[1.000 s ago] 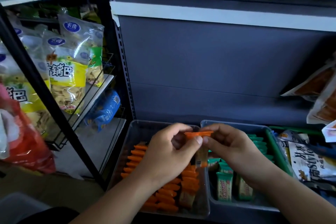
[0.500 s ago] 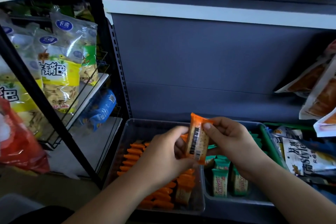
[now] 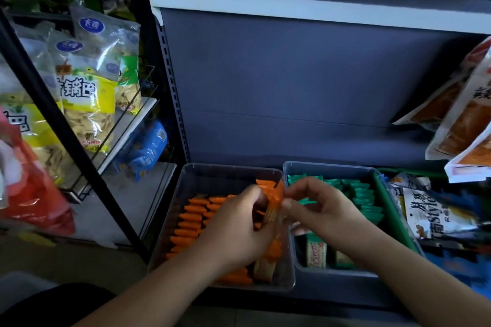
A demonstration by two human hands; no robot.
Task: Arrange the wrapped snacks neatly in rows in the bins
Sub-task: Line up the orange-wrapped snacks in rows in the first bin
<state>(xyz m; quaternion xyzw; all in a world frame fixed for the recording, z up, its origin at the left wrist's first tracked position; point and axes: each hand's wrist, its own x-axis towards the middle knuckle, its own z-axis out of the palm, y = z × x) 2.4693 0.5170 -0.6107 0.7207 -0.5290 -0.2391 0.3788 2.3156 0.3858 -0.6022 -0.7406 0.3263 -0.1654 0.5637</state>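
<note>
1. Left hand (image 3: pixel 239 225): over the right half of the left bin (image 3: pixel 164 244), fingers curled and clamped round the orange snack (image 3: pixel 275 200).
2. Right hand (image 3: pixel 329 216): over the near-left part of the right bin (image 3: pixel 332 166). Fingers curled, thumb and forefinger tips pinching the snack's right edge. Contact is slightly motion-blurred.
3. Orange snack: held upright between both hands, above the wall where the two bins meet, orange end uppermost.
4. Left bin, clear plastic, at the shelf's front edge: orange packs (image 3: pixel 190 220) stand on edge in rows along its left side. One pale pack (image 3: pixel 263 268) sits at its near-right corner.
5. Right bin, touching the left bin's right wall: green packs (image 3: pixel 364 199) in rows toward its far and right sides. Two packs (image 3: pixel 316 249) show pale faces at the near edge.
6. Right of the bins: silver bag (image 3: pixel 430 216) lying flat.
7. Left rack: yellow snack bags (image 3: pixel 85 103), blue packet (image 3: pixel 148 146), red bag (image 3: pixel 34 194).
8. Farthest: grey back panel (image 3: pixel 292 82).
</note>
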